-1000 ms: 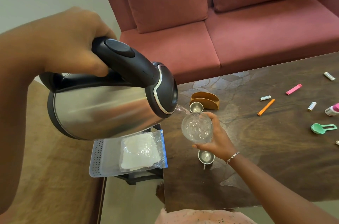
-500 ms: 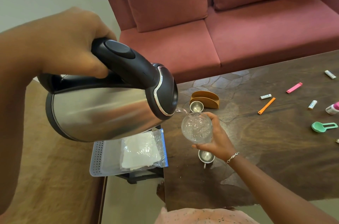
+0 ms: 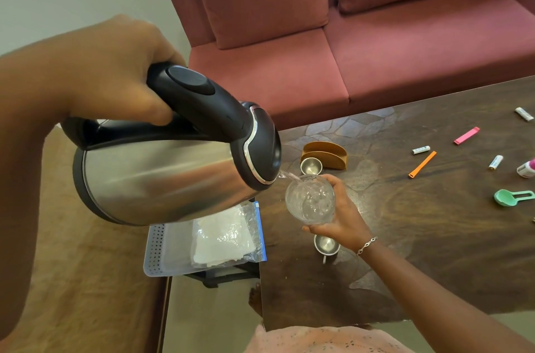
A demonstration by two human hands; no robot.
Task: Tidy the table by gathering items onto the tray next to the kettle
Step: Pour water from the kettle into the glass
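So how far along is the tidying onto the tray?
Barely started. The tray holds only a plastic bag. In hand: the left hand tips the kettle, pouring water into a glass held by the right hand. Left on the table: two steel cups, the napkin holder, batteries, clips and the green scoop.

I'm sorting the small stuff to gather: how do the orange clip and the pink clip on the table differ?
The orange clip is longer and thinner; the pink clip is shorter and wider. The orange clip lies nearer the person, beside a small battery; the pink clip lies farther back. The orange clip is tilted more steeply than the pink. Both lie flat on the table, untouched, apart from each other.
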